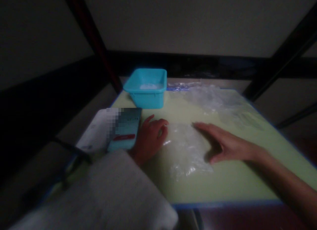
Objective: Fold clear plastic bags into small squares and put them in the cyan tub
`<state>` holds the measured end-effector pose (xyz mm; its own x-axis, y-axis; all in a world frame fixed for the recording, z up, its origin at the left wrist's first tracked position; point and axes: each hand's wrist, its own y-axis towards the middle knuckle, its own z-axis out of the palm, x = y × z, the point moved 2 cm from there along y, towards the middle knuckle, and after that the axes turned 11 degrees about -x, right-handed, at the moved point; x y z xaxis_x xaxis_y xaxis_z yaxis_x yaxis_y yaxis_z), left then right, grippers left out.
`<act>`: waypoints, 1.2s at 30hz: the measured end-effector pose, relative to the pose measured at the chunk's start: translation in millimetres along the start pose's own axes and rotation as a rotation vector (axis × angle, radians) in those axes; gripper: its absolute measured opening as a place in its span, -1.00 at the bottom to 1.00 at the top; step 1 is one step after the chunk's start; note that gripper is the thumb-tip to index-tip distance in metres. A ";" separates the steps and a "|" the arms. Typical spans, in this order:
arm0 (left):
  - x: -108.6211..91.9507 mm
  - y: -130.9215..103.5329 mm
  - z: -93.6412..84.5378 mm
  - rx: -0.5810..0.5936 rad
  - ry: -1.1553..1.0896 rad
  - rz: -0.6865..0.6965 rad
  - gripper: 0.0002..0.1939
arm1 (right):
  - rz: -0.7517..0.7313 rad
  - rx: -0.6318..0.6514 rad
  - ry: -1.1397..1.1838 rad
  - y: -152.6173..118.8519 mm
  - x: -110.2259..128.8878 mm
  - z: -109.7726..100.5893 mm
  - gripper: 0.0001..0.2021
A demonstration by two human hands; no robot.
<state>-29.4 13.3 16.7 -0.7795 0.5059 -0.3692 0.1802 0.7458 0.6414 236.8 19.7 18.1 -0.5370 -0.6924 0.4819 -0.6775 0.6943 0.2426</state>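
Observation:
A clear plastic bag [187,150] lies flat on the yellow table between my hands, its surface creased and shiny. At its far left corner my left hand [152,136] is closed, thumb and index finger pinched on the bag's edge. My right hand [223,142] is by the bag's right side, thumb and fingers spread apart. Its fingertips are close to the far right corner; whether they touch the plastic is hard to tell in the dim, blurred picture.
A turquoise plastic basket [148,99] with something whitish inside stands at the back left. More clear plastic bags [213,99] are spread at the back right. A teal book or box [123,142] with a red item [124,137] lies left, over white sheets [92,134].

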 end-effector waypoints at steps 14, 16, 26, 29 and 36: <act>-0.4 0.8 -0.6 0.035 0.013 -0.031 -0.85 | 0.012 0.143 -0.148 -0.3 -13.4 7.7 0.21; 0.6 1.0 -0.6 0.036 0.017 -0.027 -0.84 | 0.043 0.151 -0.145 0.5 -20.2 4.3 0.19; -21.9 -2.8 15.2 0.102 0.003 0.073 -0.64 | -0.044 -0.108 -0.131 15.4 -5.1 2.3 -0.13; -38.9 -5.4 24.2 0.250 0.022 0.145 -0.41 | -0.116 -0.119 -0.243 22.2 4.1 22.0 -0.15; -50.3 -8.4 40.0 0.380 0.087 0.252 -0.16 | -0.128 -0.018 -0.275 26.4 -0.3 46.5 -0.10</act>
<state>32.3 -1.2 3.0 -0.7274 0.6660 -0.1655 0.5653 0.7182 0.4057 195.7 29.1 -14.8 -0.5654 -0.7999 0.2010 -0.7406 0.5997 0.3031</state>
